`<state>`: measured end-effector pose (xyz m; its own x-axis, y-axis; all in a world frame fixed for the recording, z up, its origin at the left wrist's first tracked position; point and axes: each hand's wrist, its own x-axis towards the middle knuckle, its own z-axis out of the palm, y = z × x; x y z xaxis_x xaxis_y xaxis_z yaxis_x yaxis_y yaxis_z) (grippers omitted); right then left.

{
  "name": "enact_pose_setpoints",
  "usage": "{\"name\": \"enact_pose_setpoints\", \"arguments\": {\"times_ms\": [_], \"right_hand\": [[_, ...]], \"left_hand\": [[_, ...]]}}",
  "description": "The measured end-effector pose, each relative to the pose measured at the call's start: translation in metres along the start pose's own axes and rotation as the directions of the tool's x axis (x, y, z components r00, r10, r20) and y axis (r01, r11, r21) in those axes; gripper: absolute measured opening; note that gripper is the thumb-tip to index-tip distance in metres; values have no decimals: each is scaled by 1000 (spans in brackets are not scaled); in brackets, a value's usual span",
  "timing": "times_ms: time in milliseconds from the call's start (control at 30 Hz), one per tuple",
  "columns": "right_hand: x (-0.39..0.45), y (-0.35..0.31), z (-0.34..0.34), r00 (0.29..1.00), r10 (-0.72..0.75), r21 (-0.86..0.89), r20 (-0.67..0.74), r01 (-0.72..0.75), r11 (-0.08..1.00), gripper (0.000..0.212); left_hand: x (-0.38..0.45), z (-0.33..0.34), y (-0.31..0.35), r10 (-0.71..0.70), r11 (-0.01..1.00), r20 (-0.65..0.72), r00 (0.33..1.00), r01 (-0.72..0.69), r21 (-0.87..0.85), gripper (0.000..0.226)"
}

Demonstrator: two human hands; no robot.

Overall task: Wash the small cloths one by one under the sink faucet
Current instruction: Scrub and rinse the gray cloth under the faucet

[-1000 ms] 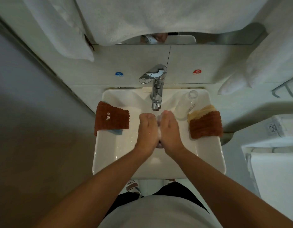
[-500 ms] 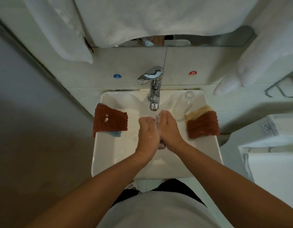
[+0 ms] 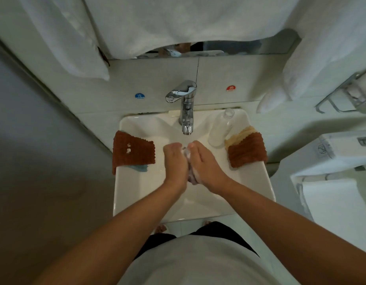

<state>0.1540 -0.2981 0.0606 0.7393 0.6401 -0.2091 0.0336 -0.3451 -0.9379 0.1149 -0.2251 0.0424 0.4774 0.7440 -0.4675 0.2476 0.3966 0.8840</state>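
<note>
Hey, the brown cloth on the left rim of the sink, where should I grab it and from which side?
Pinch the brown cloth at its inner edge, the scalloped one facing the basin, coming from the basin side with the left hand. That edge looks free and lies flat on the sink rim, while the outer edge droops over the side. A blue cloth peeks from beneath, so lift only the top layer.

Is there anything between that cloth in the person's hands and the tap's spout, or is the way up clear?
Nothing visible blocks it. The small soapy pale cloth is squeezed between the left hand and right hand, just below the chrome faucet spout. The clear plastic bottle stands off to the right.
</note>
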Motion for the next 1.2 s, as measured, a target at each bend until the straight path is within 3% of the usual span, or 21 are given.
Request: {"name": "enact_pose_setpoints", "arguments": {"times_ms": [100, 233, 267, 367, 500, 600, 667, 767, 833, 867, 967, 1100, 1200], "right_hand": [[3, -1, -2, 982, 56, 7, -179, -56, 998, 33], [-12, -1, 6, 998, -10, 79, 62, 5, 997, 31], [-7, 0, 4, 999, 4, 66, 51, -7, 998, 32], [4, -1, 3, 984, 57, -33, -167, -63, 997, 34], [-7, -14, 7, 996, -21, 93, 83, 13, 996, 31], [0, -19, 1, 997, 46, 113, 68, -53, 992, 28], [7, -22, -4, 994, 93, 130, 66, -101, 986, 33], [7, -18, -11, 992, 111, 376, 56, -124, 918, 22], [-1, -9, -12, 981, 189, 596, 48, -180, 782, 40], [-4, -1, -10, 979, 195, 628, 59, -188, 755, 45], [-13, 9, -1, 984, 173, 548, 48, -170, 819, 25], [-9, 4, 0, 988, 107, 452, -111, -46, 891, 23], [-3, -5, 2, 991, 64, 306, -119, -25, 952, 24]], "left_hand": [[-18, 7, -10, -27, 999, 54, 998, 25, 37, 14], [12, -8, 0, 6, 999, -32, 999, -7, -38, 11], [8, -7, -3, -6, 1000, -26, 1000, 5, -19, 19], [-12, 1, -8, -37, 999, 76, 996, 36, 16, 23], [17, -14, 7, -44, 998, 9, 999, 44, -34, 31], [7, -15, 11, -62, 996, 68, 996, 66, -59, 39], [-4, -13, 10, 18, 1000, 117, 993, -17, -7, 47], [1, -22, 12, 97, 995, 82, 992, -99, 19, 36], [3, -27, 16, 111, 994, 25, 993, -111, -24, 31], [3, -28, 16, 119, 991, 17, 993, -118, -56, 30], [-1, -32, 12, 121, 988, 87, 989, -111, -112, 27], [-1, -35, 12, 83, 994, 181, 980, -94, 54, 34], [4, -29, 20, 36, 989, 224, 974, -67, 134, 24]]}}
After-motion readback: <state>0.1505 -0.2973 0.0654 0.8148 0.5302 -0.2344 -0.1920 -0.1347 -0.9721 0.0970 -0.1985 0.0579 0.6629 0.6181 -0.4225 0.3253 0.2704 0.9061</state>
